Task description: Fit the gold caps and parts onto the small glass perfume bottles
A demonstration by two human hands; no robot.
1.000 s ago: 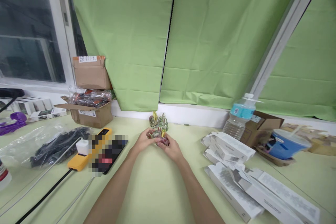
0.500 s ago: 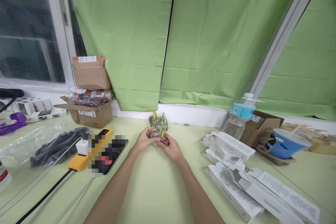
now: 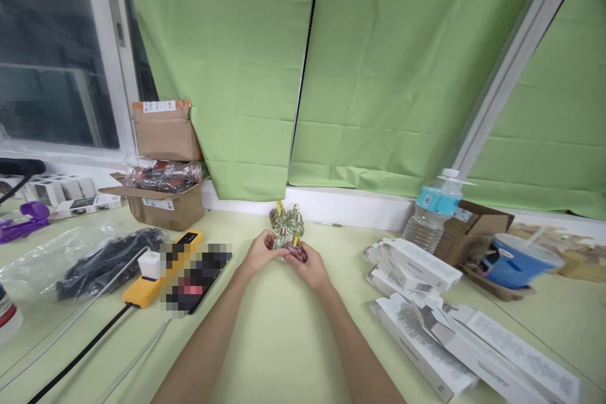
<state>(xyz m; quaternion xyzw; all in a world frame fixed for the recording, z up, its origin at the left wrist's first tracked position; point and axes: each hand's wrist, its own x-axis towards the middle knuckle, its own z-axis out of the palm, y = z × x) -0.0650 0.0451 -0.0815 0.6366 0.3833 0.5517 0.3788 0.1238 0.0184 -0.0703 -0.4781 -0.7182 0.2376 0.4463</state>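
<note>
Several small glass perfume bottles [image 3: 296,224] stand in a close cluster by the wall, some with gold caps. My right hand [image 3: 313,269] is closed around a dark red perfume bottle [image 3: 297,253] with a gold cap, at the front of the cluster. On the other side, my left hand [image 3: 259,255] curls its fingers around a reddish perfume bottle [image 3: 269,240], its thumb reaching across in front. Between the hands sits a clear perfume bottle [image 3: 281,240]. The fingers hide parts of the front bottles.
Opened white boxes [image 3: 421,341], a water bottle [image 3: 433,208] and a blue cup [image 3: 514,259] are at right. On the left lie a yellow power strip [image 3: 142,292], a phone [image 3: 201,281], cables and a bagged black item [image 3: 108,265]. Cardboard boxes [image 3: 165,208] stand behind. A pen [image 3: 329,224] lies near the wall.
The view has shifted very slightly. Both hands stay around the front bottles, with barely any visible movement.
</note>
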